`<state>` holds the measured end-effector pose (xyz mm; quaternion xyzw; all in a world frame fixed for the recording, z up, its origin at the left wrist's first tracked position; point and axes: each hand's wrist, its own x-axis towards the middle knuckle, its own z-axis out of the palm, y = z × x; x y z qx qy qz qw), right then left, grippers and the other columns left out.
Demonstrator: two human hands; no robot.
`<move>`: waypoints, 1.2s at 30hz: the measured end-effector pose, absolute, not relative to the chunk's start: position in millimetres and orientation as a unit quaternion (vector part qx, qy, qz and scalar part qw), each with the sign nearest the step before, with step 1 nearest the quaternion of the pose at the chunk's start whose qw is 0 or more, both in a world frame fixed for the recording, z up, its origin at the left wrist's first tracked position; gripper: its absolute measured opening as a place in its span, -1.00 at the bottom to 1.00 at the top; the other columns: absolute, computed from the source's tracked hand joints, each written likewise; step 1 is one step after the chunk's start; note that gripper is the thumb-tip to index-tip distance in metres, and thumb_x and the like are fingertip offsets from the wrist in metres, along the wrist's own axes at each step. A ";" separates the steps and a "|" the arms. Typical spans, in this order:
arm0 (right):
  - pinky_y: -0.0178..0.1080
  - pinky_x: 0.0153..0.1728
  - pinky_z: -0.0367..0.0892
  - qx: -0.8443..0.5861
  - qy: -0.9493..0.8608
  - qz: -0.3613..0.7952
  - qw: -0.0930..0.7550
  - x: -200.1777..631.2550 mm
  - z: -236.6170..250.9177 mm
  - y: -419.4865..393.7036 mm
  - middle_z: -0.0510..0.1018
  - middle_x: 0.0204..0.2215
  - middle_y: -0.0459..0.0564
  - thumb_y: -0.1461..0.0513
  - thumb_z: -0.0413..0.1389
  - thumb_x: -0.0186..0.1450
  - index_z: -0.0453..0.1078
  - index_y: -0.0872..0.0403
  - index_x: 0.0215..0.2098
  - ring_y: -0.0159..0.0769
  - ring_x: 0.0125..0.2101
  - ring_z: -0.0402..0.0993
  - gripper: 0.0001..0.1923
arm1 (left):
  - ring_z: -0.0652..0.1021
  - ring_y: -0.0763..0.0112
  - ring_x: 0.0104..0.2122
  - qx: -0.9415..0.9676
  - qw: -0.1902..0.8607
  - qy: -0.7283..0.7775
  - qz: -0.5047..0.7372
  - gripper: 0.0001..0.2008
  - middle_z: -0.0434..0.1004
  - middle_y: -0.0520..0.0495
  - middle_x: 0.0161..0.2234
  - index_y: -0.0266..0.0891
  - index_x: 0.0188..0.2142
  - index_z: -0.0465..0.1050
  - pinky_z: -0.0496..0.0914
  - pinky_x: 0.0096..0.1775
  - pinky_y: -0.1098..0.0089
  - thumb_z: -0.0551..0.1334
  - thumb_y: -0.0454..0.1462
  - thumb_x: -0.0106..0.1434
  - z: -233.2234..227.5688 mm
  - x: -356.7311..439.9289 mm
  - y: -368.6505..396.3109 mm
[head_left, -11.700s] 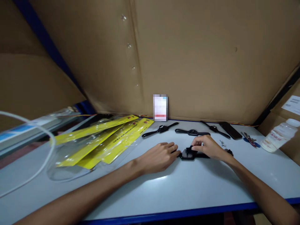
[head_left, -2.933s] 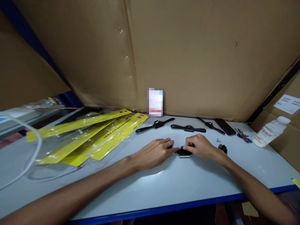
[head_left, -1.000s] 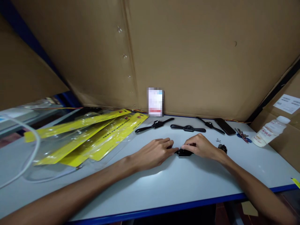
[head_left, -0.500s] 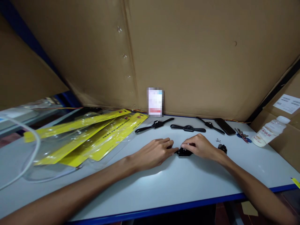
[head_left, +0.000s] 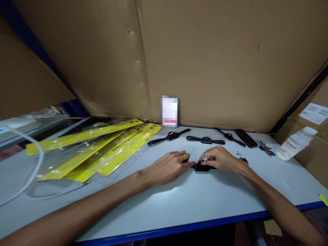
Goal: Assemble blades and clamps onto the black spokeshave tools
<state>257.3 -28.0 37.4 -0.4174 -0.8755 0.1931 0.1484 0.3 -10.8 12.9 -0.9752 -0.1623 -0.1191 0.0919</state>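
Your right hand [head_left: 221, 160]: thumb and forefinger pinch a small silvery piece [head_left: 202, 163] at the middle of the tool below, the other fingers curled.
Your left hand [head_left: 173, 166]: palm down, forefinger reaching the tool's left end; the fingers hide that handle, so whether they grip it cannot be told.
Black tool [head_left: 202, 168]: flat on the pale tabletop [head_left: 153, 212], between your hands, its right side partly covered by your right hand.
Behind your hands: three similar black tools, the left one [head_left: 169, 136] and right one [head_left: 230, 136] slanted, the middle one [head_left: 205, 140] lying crosswise.
To your right: loose silvery screws [head_left: 238, 153], a black phone [head_left: 246, 138], keys [head_left: 265, 148] and a tilted white-capped bottle [head_left: 294, 145]; a dark part [head_left: 244, 159] shows past your wrist.
To your left: overlapping yellow cards [head_left: 125, 152] with clear plastic, near a white cable [head_left: 38, 165].
Against the cardboard wall [head_left: 205, 68]: an upright, lit screen [head_left: 169, 111], its content blurred.
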 end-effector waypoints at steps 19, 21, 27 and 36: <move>-0.31 -0.35 0.16 -0.446 -0.871 0.168 0.117 257.4 45.8 -32.2 0.55 -0.42 -0.13 0.17 0.28 0.32 0.56 0.01 -0.11 -0.37 -0.43 0.37 -0.82 | 0.48 0.23 -0.27 -0.977 0.088 -0.176 -0.086 -0.72 0.46 -0.13 -0.28 -0.25 0.10 0.46 0.36 -0.33 0.29 0.10 -0.33 0.48 15.9 -0.1 -12.4; -0.29 -0.33 0.17 -0.465 -0.869 0.153 0.067 259.4 55.1 -37.1 0.60 -0.34 -0.08 0.17 0.28 0.31 0.53 0.02 -0.06 -0.31 -0.37 0.43 -0.76 | 0.48 0.24 -0.27 -0.977 0.078 -0.182 -0.084 -0.72 0.46 -0.13 -0.27 -0.25 0.10 0.46 0.37 -0.31 0.30 0.09 -0.34 0.48 16.7 0.1 -12.6; -0.25 -0.35 0.12 -0.467 -0.880 0.076 -0.047 256.7 66.3 -48.7 0.62 -0.22 -0.01 0.31 0.17 0.31 0.52 0.04 -0.22 -0.21 -0.28 0.49 -0.90 | 0.48 0.22 -0.25 -0.977 0.069 -0.187 -0.073 -0.74 0.48 -0.13 -0.25 -0.27 0.06 0.46 0.37 -0.31 0.28 0.09 -0.36 0.48 17.8 1.4 -12.7; -0.25 -0.36 0.11 -0.453 -0.890 0.040 -0.039 249.9 58.3 -52.3 0.62 -0.25 0.01 0.37 0.17 0.29 0.49 0.09 -0.22 -0.22 -0.29 0.49 -0.89 | 0.48 0.20 -0.28 -0.977 0.097 -0.177 -0.070 -0.77 0.50 -0.13 -0.27 -0.34 0.01 0.45 0.34 -0.36 0.27 0.07 -0.36 0.48 14.4 2.6 -13.5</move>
